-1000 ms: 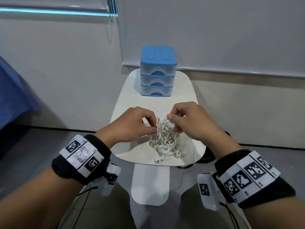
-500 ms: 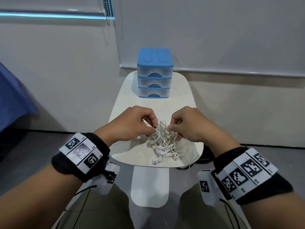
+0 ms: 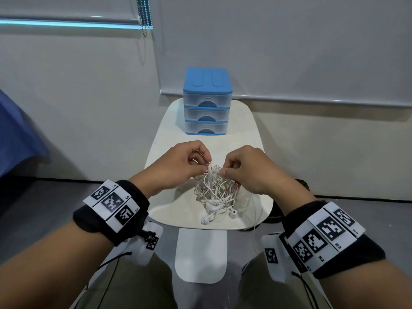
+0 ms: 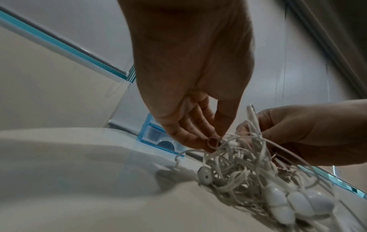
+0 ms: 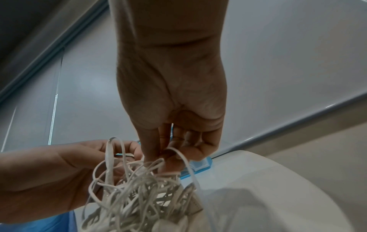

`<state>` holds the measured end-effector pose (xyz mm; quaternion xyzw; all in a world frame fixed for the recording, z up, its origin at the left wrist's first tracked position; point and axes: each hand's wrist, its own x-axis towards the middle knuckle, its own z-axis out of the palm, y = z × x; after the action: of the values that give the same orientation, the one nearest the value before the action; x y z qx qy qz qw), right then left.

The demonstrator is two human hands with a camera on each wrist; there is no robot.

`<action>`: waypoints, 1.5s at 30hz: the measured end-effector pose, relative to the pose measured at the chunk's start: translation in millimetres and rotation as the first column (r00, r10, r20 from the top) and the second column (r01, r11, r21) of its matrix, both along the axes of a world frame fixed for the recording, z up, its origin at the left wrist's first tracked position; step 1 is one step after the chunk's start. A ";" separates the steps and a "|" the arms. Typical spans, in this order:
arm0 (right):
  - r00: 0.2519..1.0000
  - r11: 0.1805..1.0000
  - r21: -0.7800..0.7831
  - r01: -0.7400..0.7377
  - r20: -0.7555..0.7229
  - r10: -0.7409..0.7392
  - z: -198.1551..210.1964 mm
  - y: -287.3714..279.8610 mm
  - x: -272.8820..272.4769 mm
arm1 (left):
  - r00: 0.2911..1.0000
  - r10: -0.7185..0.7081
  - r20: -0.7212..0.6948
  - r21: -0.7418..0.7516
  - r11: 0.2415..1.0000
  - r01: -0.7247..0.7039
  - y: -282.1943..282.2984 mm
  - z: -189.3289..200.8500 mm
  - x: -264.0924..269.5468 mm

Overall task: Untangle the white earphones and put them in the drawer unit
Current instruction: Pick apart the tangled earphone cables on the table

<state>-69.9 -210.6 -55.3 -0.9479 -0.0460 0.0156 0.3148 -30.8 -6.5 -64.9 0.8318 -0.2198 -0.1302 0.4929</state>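
A tangled bundle of white earphones [image 3: 214, 192] hangs over the near part of a small white table [image 3: 169, 210], its earbuds touching the tabletop. My left hand [image 3: 206, 167] pinches a cable loop at the top left of the bundle [image 4: 238, 164]. Just to the right, my right hand [image 3: 223, 171] pinches another strand of the earphones [image 5: 139, 196]. One loose cable drops over the table's front edge. The blue-topped drawer unit [image 3: 207, 103] with three clear drawers, all closed, stands at the table's far end.
The table's white foot [image 3: 200, 255] reaches toward me between my knees. A grey wall and a roller blind [image 3: 289, 52] stand right behind the drawer unit. Blue fabric [image 3: 15, 134] shows at the far left. A dark shoe [image 3: 276, 215] lies under the table's right side.
Both hands have stayed at the top of the bundle, working the strands with small finger moves. The view has tilted slightly, so everything sits a little lower and further left in it.
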 end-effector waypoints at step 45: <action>0.881 0.952 0.267 -0.153 0.474 0.008 49.9 13.4 -11.9 | 0.995 0.022 0.099 -0.068 0.998 -0.015 -26.5 22.1 -14.8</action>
<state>-81.8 -197.2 -5.5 -0.8628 -0.1621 -0.2069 0.4319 -45.7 -33.0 -42.8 0.8223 -0.2406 -0.0762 0.5101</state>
